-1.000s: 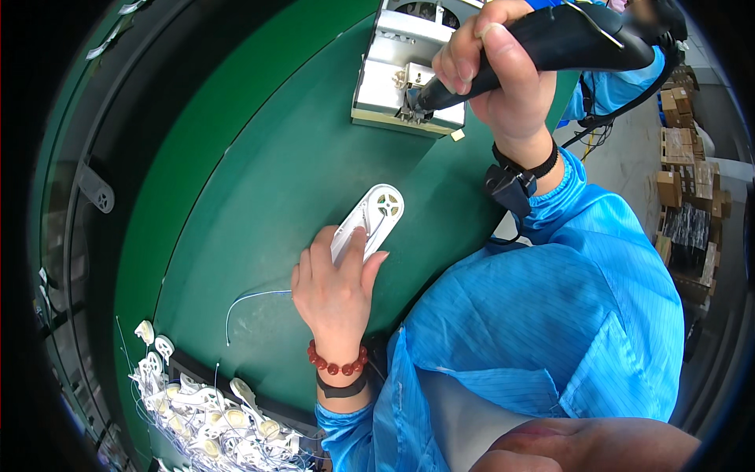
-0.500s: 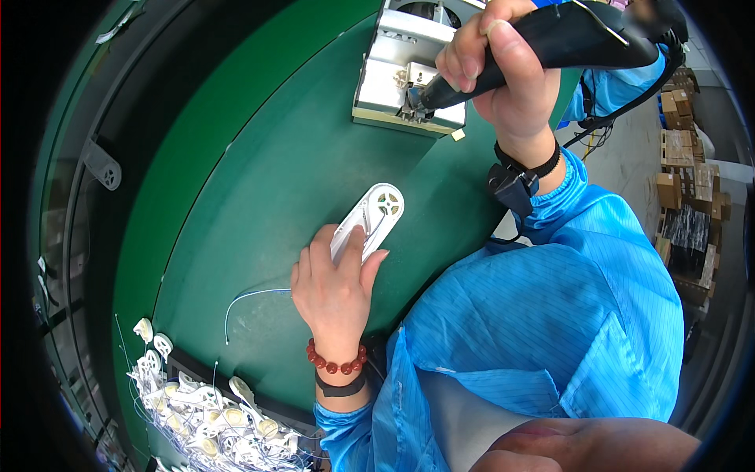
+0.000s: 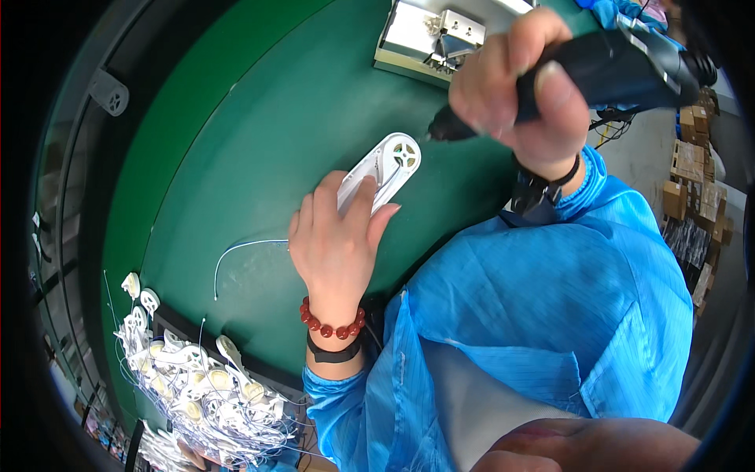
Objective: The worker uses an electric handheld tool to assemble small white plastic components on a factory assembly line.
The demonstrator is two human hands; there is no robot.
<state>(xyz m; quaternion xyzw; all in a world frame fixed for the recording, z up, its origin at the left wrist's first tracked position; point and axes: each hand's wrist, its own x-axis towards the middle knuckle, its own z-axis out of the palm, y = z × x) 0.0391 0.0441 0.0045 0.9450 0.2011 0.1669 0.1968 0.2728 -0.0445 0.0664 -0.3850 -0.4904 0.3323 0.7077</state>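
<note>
A long white plastic housing [image 3: 383, 179] with rounded ends and a spoked round part at its far end lies on the green table. My left hand [image 3: 334, 232] holds it down, fingers across its near part and thumb along its right side. A blue-white wire [image 3: 250, 242] trails on the table left of that hand. My right hand [image 3: 523, 94] is wrapped round a black electric screwdriver [image 3: 602, 71], partly blurred. Its tip is close to the housing's round far end; whether they touch I cannot tell.
A metal screw feeder box [image 3: 413, 35] stands at the far edge of view. Several white parts with tangled wires [image 3: 208, 385] are heaped in a dark-edged container at lower left. The green table [image 3: 259, 141] has a raised rim. Cardboard boxes [image 3: 688, 157] stand beyond on the right.
The screwdriver has come away from the screw feeder and down to the housing's far end. My left hand stays on the housing. The whole view has shifted somewhat.
</note>
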